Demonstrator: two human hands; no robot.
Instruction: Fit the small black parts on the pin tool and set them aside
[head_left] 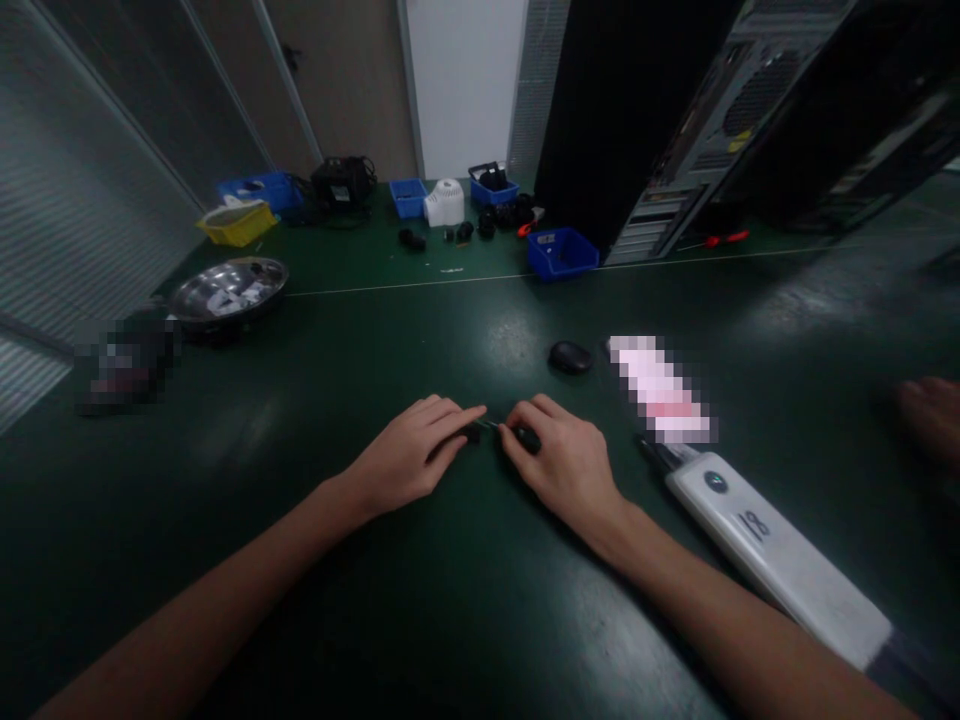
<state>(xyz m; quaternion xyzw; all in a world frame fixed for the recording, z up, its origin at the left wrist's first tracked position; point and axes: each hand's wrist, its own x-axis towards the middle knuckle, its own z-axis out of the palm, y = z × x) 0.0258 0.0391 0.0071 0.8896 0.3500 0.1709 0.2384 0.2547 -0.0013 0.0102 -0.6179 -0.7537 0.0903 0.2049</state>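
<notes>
Low over the green table [300,560], my two hands face each other near the middle. My right hand [562,455] is closed round the black handle of what looks like a small screwdriver [529,438]; its thin shaft points left toward my other hand. Between the thumb and fingers of my left hand [412,450] is a small black part [471,433], mostly covered. The shaft tip reaches the part's edge, though whether it touches cannot be made out. A black computer mouse [571,357] lies just beyond my right hand.
Right of my forearm lies a white device marked 18 [780,560]; a blurred-out phone-like screen [660,390] adjoins it. A metal bowl [229,290] stands left. Behind are a blue bin [562,254], a yellow tray [238,225] and computer cases [675,190]. Another person's hand [930,415] appears at right.
</notes>
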